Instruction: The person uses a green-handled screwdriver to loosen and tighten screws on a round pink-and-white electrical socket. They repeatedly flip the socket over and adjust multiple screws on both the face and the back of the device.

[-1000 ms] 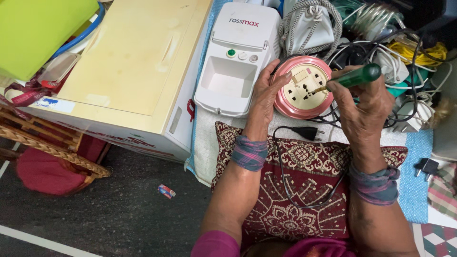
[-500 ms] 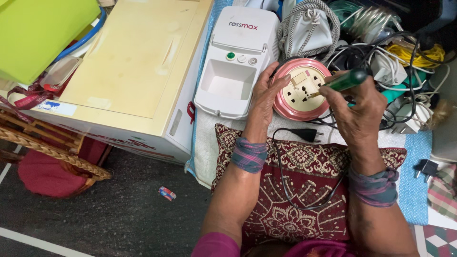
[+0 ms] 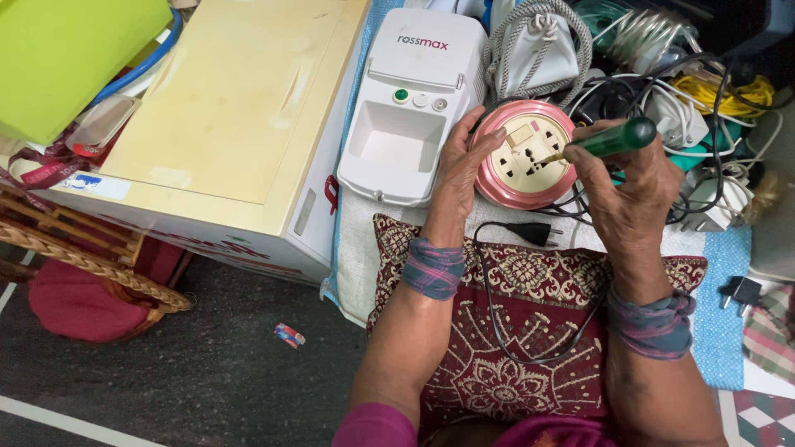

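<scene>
Between both hands, round pink socket (image 3: 523, 159), left hand (image 3: 458, 165) gripping it, right hand (image 3: 623, 186) clutching green screwdriver (image 3: 609, 141)

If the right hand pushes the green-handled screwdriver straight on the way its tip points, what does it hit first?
Most likely the cream face of the round pink socket box, which the left hand steadies. The tip of the screwdriver in the right hand already seems to touch it, though depth is unclear.

Over the last second the round pink socket reel (image 3: 524, 151) has been tipped from facing up-right to facing more squarely up at the camera. The green-handled screwdriver (image 3: 609, 139) in the right hand (image 3: 628, 192) has swung lower, its tip now at the cream face. The left hand (image 3: 458, 165) has slid slightly down the reel's rim.
</scene>
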